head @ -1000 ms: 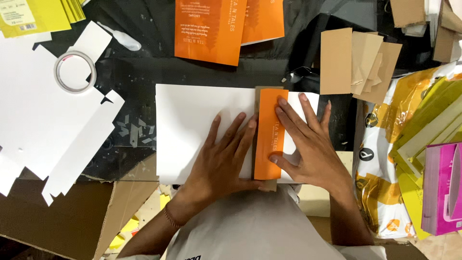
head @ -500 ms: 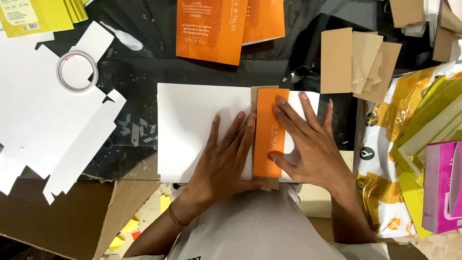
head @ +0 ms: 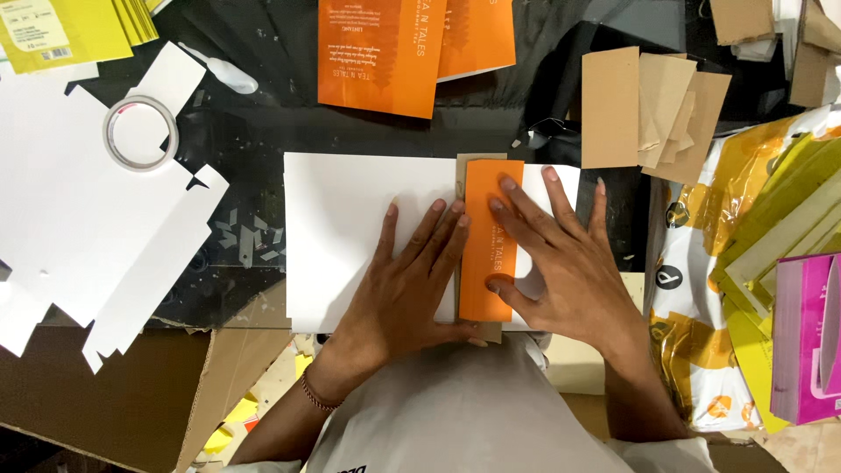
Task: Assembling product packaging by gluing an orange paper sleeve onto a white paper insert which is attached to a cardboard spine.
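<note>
Under two hands [head: 412,280], one orange strip [head: 487,241]

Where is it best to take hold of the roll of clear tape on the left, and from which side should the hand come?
Probably from above. The tape roll lies flat on a white card sheet, hole up, away from both hands. A grip with one finger inside the hole and the thumb on the outer rim, at the near side, should lift it; its low flat edge gives little for a side approach.

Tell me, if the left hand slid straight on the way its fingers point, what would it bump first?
Probably the orange strip: the left hand lies flat on the white sheet, fingertips already at the strip's edge.
</note>
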